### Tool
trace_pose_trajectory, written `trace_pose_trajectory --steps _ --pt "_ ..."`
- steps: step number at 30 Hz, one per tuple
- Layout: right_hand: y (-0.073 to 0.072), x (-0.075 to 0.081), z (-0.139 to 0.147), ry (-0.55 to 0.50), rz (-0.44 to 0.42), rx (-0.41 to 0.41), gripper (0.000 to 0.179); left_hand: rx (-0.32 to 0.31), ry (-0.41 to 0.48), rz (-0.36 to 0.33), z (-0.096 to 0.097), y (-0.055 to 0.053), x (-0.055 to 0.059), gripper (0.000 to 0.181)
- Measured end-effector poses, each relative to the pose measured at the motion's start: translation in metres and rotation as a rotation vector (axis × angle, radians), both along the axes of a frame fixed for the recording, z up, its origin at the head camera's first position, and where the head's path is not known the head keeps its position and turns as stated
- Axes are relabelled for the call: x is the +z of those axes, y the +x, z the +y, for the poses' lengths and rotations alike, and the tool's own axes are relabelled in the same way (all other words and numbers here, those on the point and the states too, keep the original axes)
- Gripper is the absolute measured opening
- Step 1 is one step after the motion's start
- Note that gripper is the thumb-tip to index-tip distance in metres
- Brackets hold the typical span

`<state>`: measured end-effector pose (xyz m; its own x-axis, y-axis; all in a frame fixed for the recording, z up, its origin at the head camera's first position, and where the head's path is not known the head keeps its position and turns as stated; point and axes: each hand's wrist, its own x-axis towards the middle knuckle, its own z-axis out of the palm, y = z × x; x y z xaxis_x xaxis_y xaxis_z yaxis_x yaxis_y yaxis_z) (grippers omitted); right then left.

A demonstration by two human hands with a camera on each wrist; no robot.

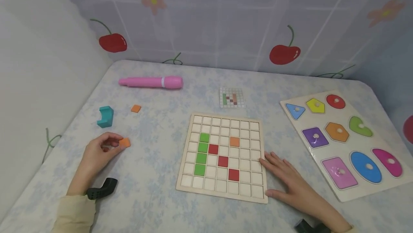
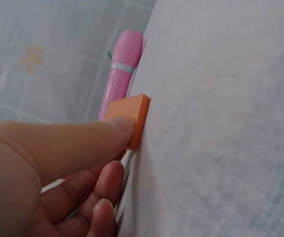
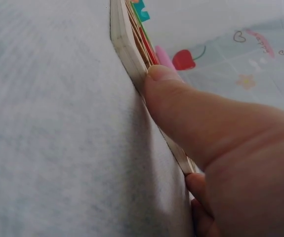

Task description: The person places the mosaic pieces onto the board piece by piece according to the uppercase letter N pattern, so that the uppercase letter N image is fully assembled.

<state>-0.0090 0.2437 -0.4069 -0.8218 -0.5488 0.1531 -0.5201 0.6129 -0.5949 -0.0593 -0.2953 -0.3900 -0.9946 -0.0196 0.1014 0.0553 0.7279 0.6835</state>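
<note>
Between thumb and fingers my left hand pinches an orange square tile, low over the tabletop. The left wrist view shows the thumb on the face of that tile. Another orange tile lies flat farther back. My right hand rests beside the wooden grid board, thumb and fingertips touching its right edge. On the board sit a column of several green tiles, a diagonal of three red tiles and one orange tile.
Behind the board lies a small pattern card with coloured squares. A pink cylindrical object is at the back left, near a teal notched block. At the right is a knobbed shape puzzle. A printed curtain hangs behind the table.
</note>
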Motion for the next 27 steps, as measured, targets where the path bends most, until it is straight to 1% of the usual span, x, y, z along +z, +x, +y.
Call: trace_pose_trajectory --steps 4,7,9,11,13,15,17,19,21,24,25,27 --pt "0.001 -0.001 0.001 0.011 -0.017 -0.008 0.077 -0.011 0.049 0.037 0.004 0.000 0.000 0.014" --pt "0.000 0.000 0.000 0.027 -0.020 -0.020 0.076 -0.006 0.086 0.039 0.010 -0.001 0.002 0.014" --pt "0.000 0.000 -0.001 0.031 -0.018 -0.023 0.076 -0.019 0.115 0.029 0.017 -0.002 0.007 0.015" --pt "-0.001 0.001 -0.002 0.031 -0.018 -0.019 0.075 -0.058 0.163 0.004 0.026 -0.005 0.015 0.018" --pt "-0.002 0.001 -0.003 0.025 -0.020 -0.013 0.075 -0.118 0.191 -0.017 0.040 -0.010 0.026 0.018" --pt "-0.003 0.000 -0.005 0.016 -0.027 -0.007 0.074 -0.194 0.222 -0.043 0.058 -0.018 0.037 0.019" --pt "-0.003 -0.001 -0.006 0.012 -0.037 -0.008 0.073 -0.280 0.247 -0.064 0.082 -0.029 0.045 0.019" --pt "-0.002 -0.001 -0.005 0.014 -0.045 -0.013 0.073 -0.374 0.282 -0.076 0.110 -0.040 0.049 0.017" --pt "0.000 -0.002 -0.004 0.018 -0.046 -0.020 0.073 -0.468 0.327 -0.094 0.141 -0.051 0.048 0.016" --pt "0.002 -0.002 -0.002 0.018 -0.037 -0.027 0.074 -0.605 0.387 -0.129 0.187 -0.061 0.039 0.014" --pt "0.002 -0.003 -0.002 0.016 -0.033 -0.026 0.073 -0.647 0.390 -0.139 0.200 -0.064 0.035 0.013" --pt "0.004 -0.002 -0.001 0.012 -0.027 -0.027 0.073 -0.709 0.377 -0.171 0.223 -0.067 0.028 0.012"
